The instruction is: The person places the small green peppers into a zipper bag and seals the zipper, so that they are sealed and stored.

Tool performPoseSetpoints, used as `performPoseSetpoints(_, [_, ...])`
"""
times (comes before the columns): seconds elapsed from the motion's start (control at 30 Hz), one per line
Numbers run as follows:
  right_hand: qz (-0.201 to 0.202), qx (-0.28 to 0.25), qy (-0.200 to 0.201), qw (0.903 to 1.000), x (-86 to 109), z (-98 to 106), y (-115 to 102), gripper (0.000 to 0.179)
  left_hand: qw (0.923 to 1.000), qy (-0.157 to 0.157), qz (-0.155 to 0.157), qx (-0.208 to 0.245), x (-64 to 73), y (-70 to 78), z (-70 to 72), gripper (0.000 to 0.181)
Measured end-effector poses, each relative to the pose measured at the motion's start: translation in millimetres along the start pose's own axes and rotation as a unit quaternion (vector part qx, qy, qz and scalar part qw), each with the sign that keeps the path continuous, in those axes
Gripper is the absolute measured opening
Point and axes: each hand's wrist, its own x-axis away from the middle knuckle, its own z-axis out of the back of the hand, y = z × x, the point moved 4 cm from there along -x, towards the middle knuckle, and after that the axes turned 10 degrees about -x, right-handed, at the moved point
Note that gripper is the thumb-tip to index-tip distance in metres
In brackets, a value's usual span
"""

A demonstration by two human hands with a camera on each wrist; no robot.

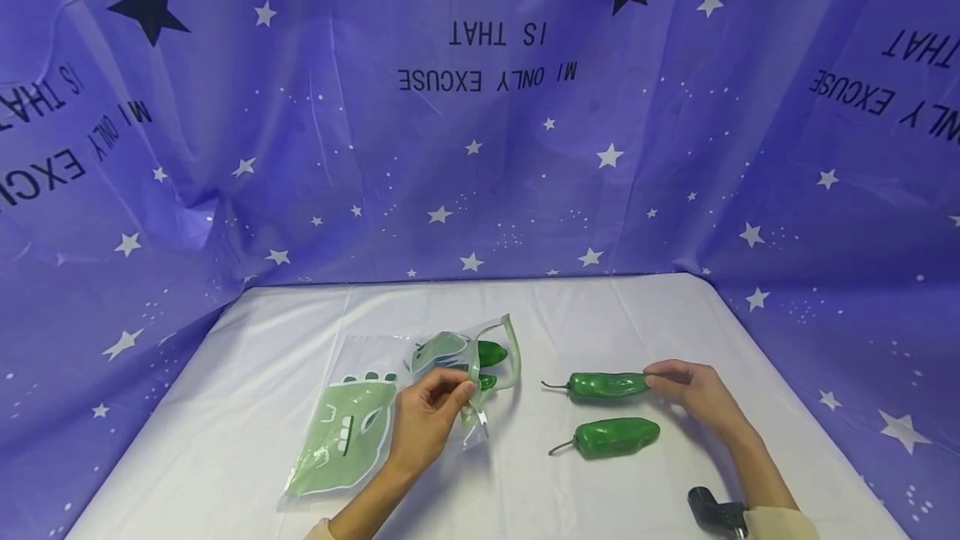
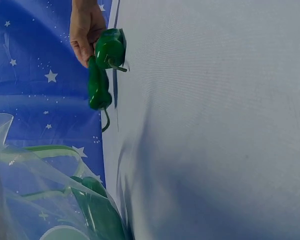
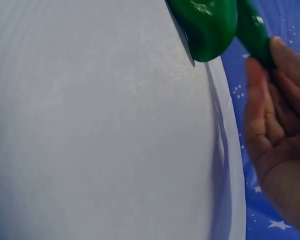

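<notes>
My left hand (image 1: pixel 431 413) pinches the near edge of a clear zip bag (image 1: pixel 471 423) with green trim, whose mouth gapes to the right. Inside that bag lie green peppers (image 1: pixel 491 353), partly hidden by the printed film and my fingers. At the right, my right hand (image 1: pixel 693 390) pinches the tip of a long green chili pepper (image 1: pixel 603 385) between thumb and fingers, its stem pointing left toward the bag. The right wrist view also shows this pinch on the pepper's tip (image 3: pixel 262 52). Nearer to me, a second green pepper (image 1: pixel 617 437) lies on the table.
A second clear bag (image 1: pixel 341 440) printed with a green cartoon face lies flat at the left. The white-covered table (image 1: pixel 600 498) ends at a purple star-patterned curtain (image 1: pixel 480 173). A black device (image 1: pixel 712 513) sits by my right wrist.
</notes>
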Motion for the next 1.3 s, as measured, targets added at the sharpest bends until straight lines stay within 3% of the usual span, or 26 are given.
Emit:
performPoseSetpoints(0.2, [-0.001,-0.043,0.029,0.9986,-5.0,-4.3,-15.3,0.04,1.0,0.001,-0.006,0.004,-0.5,1.0,0.0,0.009])
performPoseSetpoints(0.4, [0.027,-0.089,0.029,0.9952,-12.3,-8.9,-33.4,0.039,0.9998,-0.003,-0.014,0.012,-1.7,0.9,-1.5,0.009])
performPoseSetpoints(0.77, [0.039,-0.072,0.023,0.9964,-22.2,-21.9,-62.9,0.038,0.9999,-0.001,-0.009,0.007,-1.8,0.6,-1.9,0.01])
performPoseSetpoints(1.1, [0.06,-0.082,0.02,0.9946,-29.8,-42.1,-73.8,0.033,0.9999,-0.006,-0.011,0.011,-0.4,-0.5,-4.0,0.01])
performPoseSetpoints(1.3, [0.071,-0.043,0.037,0.9958,-37.0,-57.0,-84.1,0.032,0.9995,-0.018,-0.013,0.023,0.3,0.2,-7.3,0.012])
